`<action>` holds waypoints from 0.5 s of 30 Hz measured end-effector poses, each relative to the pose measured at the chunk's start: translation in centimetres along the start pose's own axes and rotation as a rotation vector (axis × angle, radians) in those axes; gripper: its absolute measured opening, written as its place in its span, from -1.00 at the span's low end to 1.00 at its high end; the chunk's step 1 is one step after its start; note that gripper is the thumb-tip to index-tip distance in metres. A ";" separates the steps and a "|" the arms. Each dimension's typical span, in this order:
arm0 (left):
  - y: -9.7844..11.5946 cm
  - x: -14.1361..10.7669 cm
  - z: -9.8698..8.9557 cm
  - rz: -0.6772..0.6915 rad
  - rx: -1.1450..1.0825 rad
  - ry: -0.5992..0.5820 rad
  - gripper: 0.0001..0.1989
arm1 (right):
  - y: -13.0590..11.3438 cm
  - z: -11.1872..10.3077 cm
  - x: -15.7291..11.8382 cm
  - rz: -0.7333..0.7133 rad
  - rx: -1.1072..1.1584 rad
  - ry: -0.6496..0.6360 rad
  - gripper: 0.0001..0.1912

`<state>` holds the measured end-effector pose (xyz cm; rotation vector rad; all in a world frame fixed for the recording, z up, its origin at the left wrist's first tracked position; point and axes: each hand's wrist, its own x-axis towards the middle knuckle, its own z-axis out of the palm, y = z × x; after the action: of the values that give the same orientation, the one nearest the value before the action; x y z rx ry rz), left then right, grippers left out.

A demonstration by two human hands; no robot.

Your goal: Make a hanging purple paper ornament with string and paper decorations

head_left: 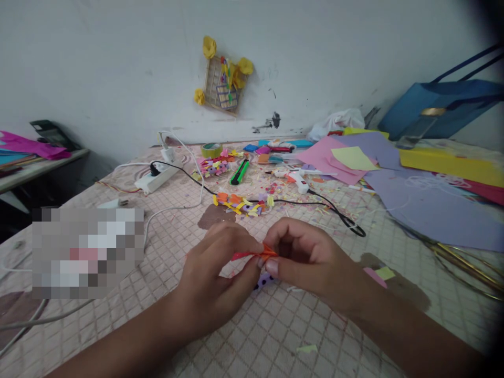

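Observation:
Near the middle of the table, both hands meet over a small orange paper piece (269, 253). My left hand (220, 268) pinches it from the left between thumb and fingers. From the right, my right hand (305, 254) grips the same piece between thumb and bent forefinger. A red strip (240, 256) shows inside the curl of my left hand; I cannot tell what it joins. Under the fingertips lies a purple piece with dark dots (263, 282), partly hidden. Just beyond the hands sits a cluster of yellow, orange and purple paper pieces (238, 203).
A white glue gun (299, 181) with a black cord lies beyond the hands, near a green cutter (240, 171) and a tape roll (211, 150). Coloured sheets (429, 205) cover the right side. At left are a power strip (157, 178) and loose cables.

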<state>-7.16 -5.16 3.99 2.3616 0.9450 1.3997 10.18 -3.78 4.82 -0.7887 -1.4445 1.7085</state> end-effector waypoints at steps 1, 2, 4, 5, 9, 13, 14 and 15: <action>0.0 0.0 0.0 -0.021 -0.006 0.001 -0.79 | 0.0 0.0 0.0 -0.003 0.006 -0.001 -0.82; 0.0 -0.1 0.0 -0.038 -0.012 0.002 -0.79 | 0.0 0.0 0.1 -0.009 0.008 0.001 -0.82; -0.1 -0.2 0.1 -0.072 -0.035 0.007 -0.78 | 0.1 -0.1 0.1 -0.029 0.002 0.002 -0.85; -0.1 -0.3 0.0 -0.090 -0.055 0.008 -0.77 | 0.1 -0.1 0.1 -0.037 -0.005 0.006 -0.85; -0.1 -0.5 0.0 -0.159 -0.133 0.004 -0.75 | 0.5 -0.2 0.0 -0.074 -0.063 0.024 -0.81; 0.1 -0.5 0.0 -0.241 -0.183 0.010 -0.76 | 0.7 -0.2 -0.1 -0.133 -0.141 0.062 -0.79; 0.2 -0.5 0.0 -0.263 -0.204 0.012 -0.77 | 0.8 -0.2 -0.1 -0.158 -0.158 0.074 -0.79; 0.2 -0.4 0.0 -0.281 -0.227 0.017 -0.79 | 0.8 -0.2 -0.1 -0.181 -0.176 0.084 -0.79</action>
<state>-7.19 -5.59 3.76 1.9700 1.0168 1.3395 10.29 -3.85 4.04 -0.7872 -1.5727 1.4113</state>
